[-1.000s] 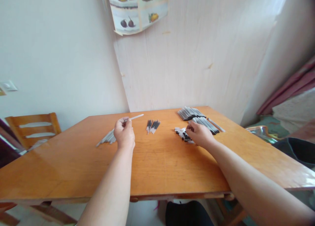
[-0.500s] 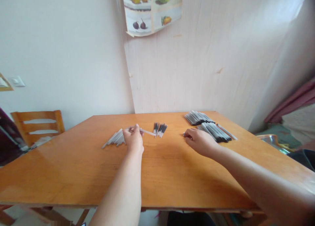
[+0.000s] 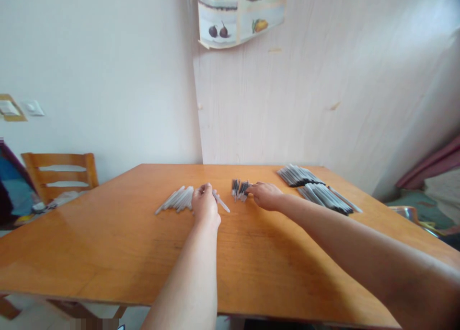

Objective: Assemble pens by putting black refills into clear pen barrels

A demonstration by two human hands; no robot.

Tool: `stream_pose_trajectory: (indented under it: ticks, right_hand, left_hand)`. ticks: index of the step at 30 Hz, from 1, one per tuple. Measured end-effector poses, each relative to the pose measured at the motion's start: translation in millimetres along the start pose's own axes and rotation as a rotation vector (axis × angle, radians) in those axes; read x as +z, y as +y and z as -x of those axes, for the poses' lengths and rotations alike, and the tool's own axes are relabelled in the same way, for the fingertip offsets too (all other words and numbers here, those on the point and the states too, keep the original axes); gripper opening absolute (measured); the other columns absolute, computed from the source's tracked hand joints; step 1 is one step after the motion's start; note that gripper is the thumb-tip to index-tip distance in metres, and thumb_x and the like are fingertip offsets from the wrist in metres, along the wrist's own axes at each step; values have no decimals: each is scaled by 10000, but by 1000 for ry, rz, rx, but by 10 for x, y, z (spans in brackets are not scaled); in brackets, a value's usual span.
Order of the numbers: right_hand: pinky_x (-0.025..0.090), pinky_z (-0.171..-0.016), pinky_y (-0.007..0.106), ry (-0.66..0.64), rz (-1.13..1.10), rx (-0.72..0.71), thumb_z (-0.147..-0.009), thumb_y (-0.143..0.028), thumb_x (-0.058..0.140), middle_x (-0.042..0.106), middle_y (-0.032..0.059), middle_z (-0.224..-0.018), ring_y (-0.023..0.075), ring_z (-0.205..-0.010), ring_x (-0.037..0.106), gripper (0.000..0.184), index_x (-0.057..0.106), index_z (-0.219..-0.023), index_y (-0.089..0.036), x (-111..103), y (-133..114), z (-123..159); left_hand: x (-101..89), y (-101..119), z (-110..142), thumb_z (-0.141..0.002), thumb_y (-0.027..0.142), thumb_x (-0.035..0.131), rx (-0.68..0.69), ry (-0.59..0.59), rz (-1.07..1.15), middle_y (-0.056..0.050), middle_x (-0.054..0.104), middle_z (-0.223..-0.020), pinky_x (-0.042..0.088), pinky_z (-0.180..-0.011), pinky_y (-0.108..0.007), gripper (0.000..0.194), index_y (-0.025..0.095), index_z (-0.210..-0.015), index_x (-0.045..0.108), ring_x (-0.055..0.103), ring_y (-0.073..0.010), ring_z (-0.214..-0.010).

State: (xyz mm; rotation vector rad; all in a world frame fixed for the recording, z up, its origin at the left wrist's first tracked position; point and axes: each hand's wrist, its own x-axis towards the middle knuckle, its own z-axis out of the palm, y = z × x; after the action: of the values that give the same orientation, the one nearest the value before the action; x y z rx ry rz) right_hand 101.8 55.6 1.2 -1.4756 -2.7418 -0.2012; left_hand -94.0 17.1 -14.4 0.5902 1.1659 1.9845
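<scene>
The left hand (image 3: 205,206) is pinching a clear pen barrel (image 3: 221,202), its free end jutting right over the wooden table (image 3: 108,243). The right hand (image 3: 265,195) is touching the small bunch of black-tipped refills (image 3: 239,189), fingers seemingly curled.

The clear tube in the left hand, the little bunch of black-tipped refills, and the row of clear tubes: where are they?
clear tube (image 3: 222,204), head view, its bare front end.
black-tipped refills (image 3: 238,189), head view, middle of the bunch.
row of clear tubes (image 3: 177,200), head view, middle of the row.
</scene>
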Motion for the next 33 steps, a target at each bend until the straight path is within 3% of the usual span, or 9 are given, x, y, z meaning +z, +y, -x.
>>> stream_pose_trajectory:
  ticks: [12,19,24,33]
  right_hand:
    - [415,-784,304,-3,61,-31,-865,-191,428,651,93,-1124,235,-1056,565,345,603,-1157,-241,-20,69,-18]
    - [413,-768,306,-41,83,-24,-864,-199,439,653,104,-1081,236,-1003,588,313,611,-1123,-227,-49,36,-51]
    - [411,-791,309,-19,55,-47,-873,-209,438,635,103,-1118,235,-1031,573,372,567,-1220,-247,-20,34,-45]
    - [420,-814,316,-12,110,-122,-852,-171,460,646,91,-1139,237,-1069,549,313,604,-1126,-222,-32,73,-33]
  left_hand:
    - [20,-8,21,-741,365,663,13,22,-73,13,590,-689,454,-540,-199,243,168,-828,550,556,-79,-561]
    - [22,-13,15,-755,293,616,1,31,-91,12,589,-677,457,-542,-209,160,169,-838,557,559,-86,-561]
    - [27,-3,31,-747,315,620,-10,25,-98,10,595,-674,440,-529,-200,194,167,-856,557,563,-88,-554]
    - [17,-16,32,-723,372,644,-19,4,-116,6,606,-675,417,-520,-204,255,170,-864,577,556,-92,-542]
